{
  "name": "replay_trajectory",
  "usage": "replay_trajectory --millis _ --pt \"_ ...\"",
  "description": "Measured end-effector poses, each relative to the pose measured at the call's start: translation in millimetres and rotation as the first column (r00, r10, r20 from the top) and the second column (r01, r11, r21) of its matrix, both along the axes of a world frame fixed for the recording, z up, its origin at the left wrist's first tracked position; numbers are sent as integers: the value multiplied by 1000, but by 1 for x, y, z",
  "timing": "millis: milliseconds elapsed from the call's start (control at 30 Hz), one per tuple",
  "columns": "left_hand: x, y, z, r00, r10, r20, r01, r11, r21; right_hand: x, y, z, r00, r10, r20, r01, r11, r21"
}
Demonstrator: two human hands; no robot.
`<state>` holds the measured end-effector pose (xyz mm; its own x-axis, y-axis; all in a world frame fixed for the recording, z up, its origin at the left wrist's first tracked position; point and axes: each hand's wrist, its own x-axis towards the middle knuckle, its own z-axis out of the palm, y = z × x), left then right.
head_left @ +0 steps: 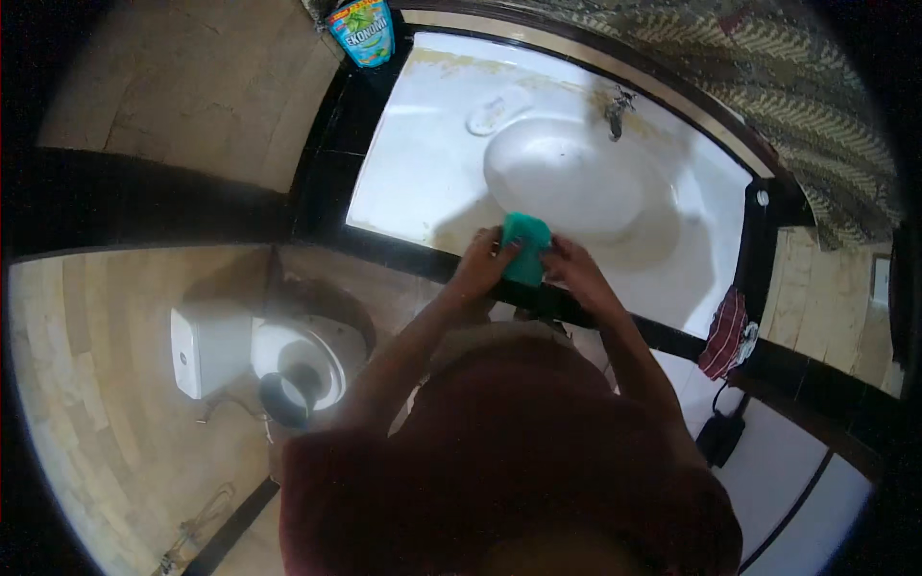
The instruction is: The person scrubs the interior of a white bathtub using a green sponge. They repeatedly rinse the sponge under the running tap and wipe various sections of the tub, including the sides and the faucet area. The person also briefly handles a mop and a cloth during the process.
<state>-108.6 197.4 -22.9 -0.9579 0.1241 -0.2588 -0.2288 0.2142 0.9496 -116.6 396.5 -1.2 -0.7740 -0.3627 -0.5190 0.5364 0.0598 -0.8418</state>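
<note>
A green scrubbing sponge or pad (pixel 526 248) is held over the near edge of a white washbasin (pixel 403 173). My left hand (pixel 481 263) grips its left side, thumb across the face of it. Against its right side are the fingers of my right hand (pixel 575 268), which also hold it. Beyond the hands lies the oval bowl (pixel 576 176) of the basin, with a dark drain spot. A metal faucet (pixel 616 119) stands at the back, and yellowish stains (pixel 461 61) mark the rear ledge. A pale oval piece, perhaps soap or a soap dish (pixel 491 115), sits left of the bowl.
A blue refill pouch with writing (pixel 364 34) stands at the basin's back left corner. Dark tile (pixel 328 155) borders the basin. At right lie a red striped cloth (pixel 722 338) and a small white cap (pixel 762 197). A toilet (pixel 310 353) with a dark bucket (pixel 283 399) is at left.
</note>
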Motion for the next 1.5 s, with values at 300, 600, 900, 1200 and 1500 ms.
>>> replay_trajectory --millis 300,600,900,1200,1500 --pt "25 -83 -31 977 212 7 -212 977 16 -168 -65 -26 386 98 -917 578 749 323" --pt "89 -150 -43 926 346 -149 -377 839 -393 -221 -114 -86 394 415 -820 621 538 570" --pt "91 -164 -87 869 476 -133 -494 830 -260 -140 -153 -96 402 378 -834 160 868 470" --pt "19 -162 -84 945 36 -326 -249 727 -640 -9 -63 -62 383 698 -605 -86 679 729" --pt "-22 -104 -60 974 143 -175 -145 989 0 49 125 -11 750 438 -496 415 271 868"
